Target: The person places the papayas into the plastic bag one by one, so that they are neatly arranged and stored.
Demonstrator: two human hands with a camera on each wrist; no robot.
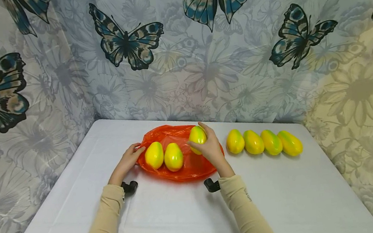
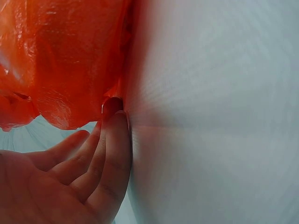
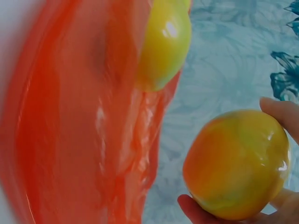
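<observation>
A red plastic bag (image 1: 193,168) lies spread on the table, with two yellow-green mangoes in its left half: one mango (image 1: 154,155) and, beside it, another mango (image 1: 173,157). Over the bag's right part, my right hand (image 1: 210,146) holds a third mango (image 1: 197,135) between thumb and fingers. The right wrist view shows this held mango (image 3: 237,164) above and apart from the bag (image 3: 88,121). At the bag's left edge is my left hand (image 1: 129,159). Its nearly straight fingers (image 2: 114,154) touch the bag's underside in the left wrist view, low against the table.
Several more mangoes (image 1: 253,142) stand in a slanting row to the right of the bag. A white cloth covers the table (image 1: 171,219). Butterfly-patterned fabric (image 1: 182,82) hangs behind it and at both sides.
</observation>
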